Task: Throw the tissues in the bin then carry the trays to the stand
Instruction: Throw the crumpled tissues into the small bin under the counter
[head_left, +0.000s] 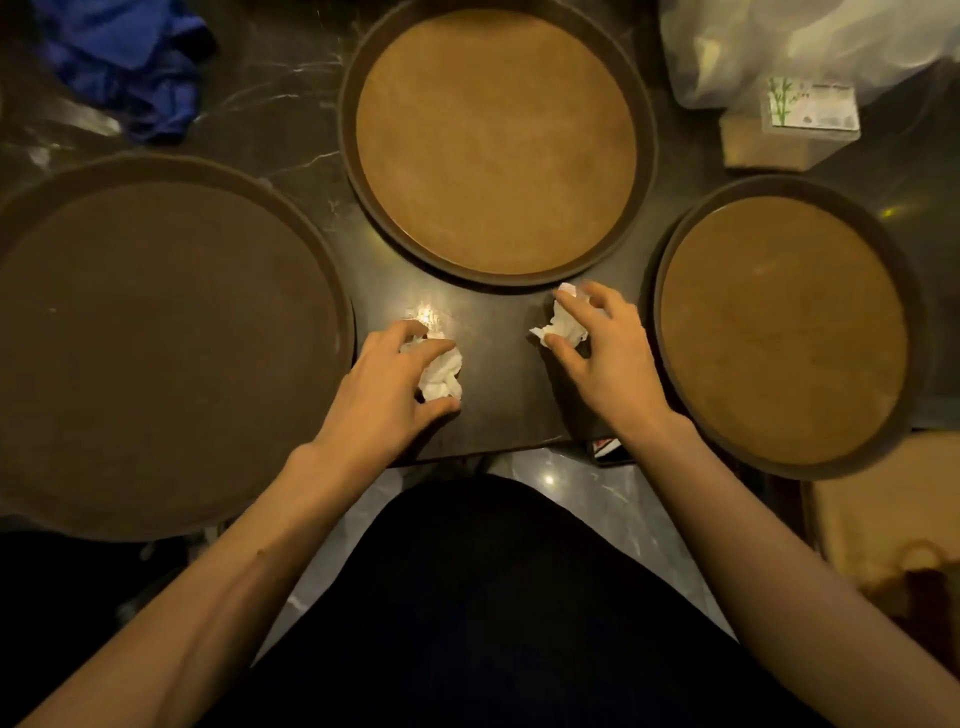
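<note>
Three round trays lie on a dark marble table (493, 332): a large dark one (156, 343) at the left, a tan one (496, 140) at the back centre, a smaller tan one (782, 327) at the right. Between them, my left hand (387, 384) curls its fingers around a crumpled white tissue (441, 376) resting on the table. My right hand (602, 348) pinches a second crumpled tissue (563, 322) between thumb and fingers, close to the centre tray's near rim. No bin or stand is in view.
A blue cloth (130, 67) lies at the back left. A clear plastic bag (810, 47) and a small box with a bamboo label (800, 119) sit at the back right. A pale wooden chair (893, 525) stands at the lower right. Shiny floor shows below the table edge.
</note>
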